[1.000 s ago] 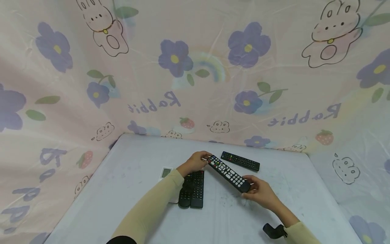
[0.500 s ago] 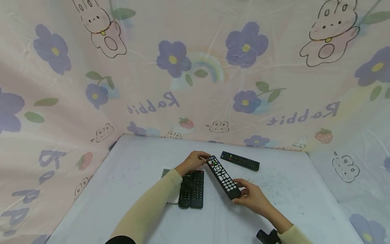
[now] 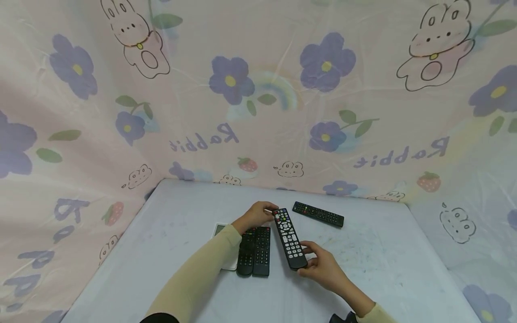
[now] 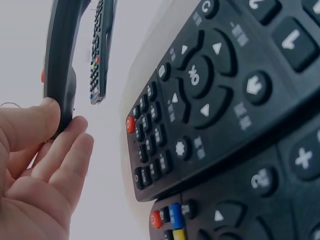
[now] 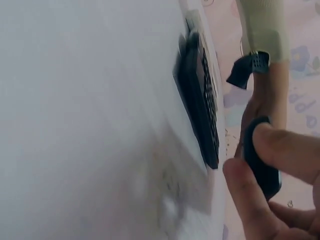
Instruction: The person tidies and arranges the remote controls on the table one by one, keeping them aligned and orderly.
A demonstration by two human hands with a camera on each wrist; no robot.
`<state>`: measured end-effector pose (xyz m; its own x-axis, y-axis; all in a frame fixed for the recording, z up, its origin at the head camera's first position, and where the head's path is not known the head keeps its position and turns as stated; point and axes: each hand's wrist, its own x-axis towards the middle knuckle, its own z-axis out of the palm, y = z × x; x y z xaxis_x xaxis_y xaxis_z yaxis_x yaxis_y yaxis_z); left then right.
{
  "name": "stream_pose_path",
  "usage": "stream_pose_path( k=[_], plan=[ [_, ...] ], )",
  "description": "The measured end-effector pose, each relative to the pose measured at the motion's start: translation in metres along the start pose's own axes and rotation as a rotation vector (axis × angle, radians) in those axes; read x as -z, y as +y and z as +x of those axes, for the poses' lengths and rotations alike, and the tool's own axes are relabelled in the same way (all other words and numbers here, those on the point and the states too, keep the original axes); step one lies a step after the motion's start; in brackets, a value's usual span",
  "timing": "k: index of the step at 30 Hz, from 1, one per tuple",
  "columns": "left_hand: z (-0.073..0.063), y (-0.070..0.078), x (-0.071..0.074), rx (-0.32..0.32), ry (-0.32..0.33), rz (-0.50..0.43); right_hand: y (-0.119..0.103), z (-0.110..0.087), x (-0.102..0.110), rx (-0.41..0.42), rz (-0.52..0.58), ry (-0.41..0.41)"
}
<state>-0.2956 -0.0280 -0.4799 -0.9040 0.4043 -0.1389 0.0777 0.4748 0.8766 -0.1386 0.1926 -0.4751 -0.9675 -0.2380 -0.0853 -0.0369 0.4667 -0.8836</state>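
Note:
A black remote control (image 3: 290, 237) with white and coloured buttons is held above the table, its buttons facing up. My left hand (image 3: 258, 214) pinches its far end, with the thumb (image 4: 37, 122) against it in the left wrist view. Its near end is between the thumb and fingers of my right hand (image 3: 323, 268); the right wrist view shows that end of the remote (image 5: 262, 162) close up. Just left of it, two black remotes (image 3: 245, 260) (image 3: 262, 253) lie side by side, partly under my left forearm.
Another black remote (image 3: 318, 214) lies slanted toward the table's back. A white device with a small screen (image 3: 231, 264) sits left of the paired remotes, mostly hidden by the sleeve. A patterned curtain (image 3: 266, 134) surrounds the white table (image 3: 181, 215).
The held remote has swung from a slant to nearly upright in the head view. My right hand has moved left and nearer with its end; my left hand has hardly moved.

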Motion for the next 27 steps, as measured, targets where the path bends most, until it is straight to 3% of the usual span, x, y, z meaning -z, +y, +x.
stream_pose_path(
  k=[8,14,27],
  plan=[
    [0.0,-0.003,-0.003,0.002,0.004,0.008,-0.001,-0.001,-0.016,-0.011,0.007,0.035],
    [-0.001,-0.004,-0.004,0.007,-0.001,0.022,-0.002,-0.001,-0.028,-0.024,-0.065,0.064],
    [-0.001,-0.007,-0.005,-0.02,-0.069,0.124,0.003,0.003,-0.048,0.011,-0.087,0.051]
  ],
)
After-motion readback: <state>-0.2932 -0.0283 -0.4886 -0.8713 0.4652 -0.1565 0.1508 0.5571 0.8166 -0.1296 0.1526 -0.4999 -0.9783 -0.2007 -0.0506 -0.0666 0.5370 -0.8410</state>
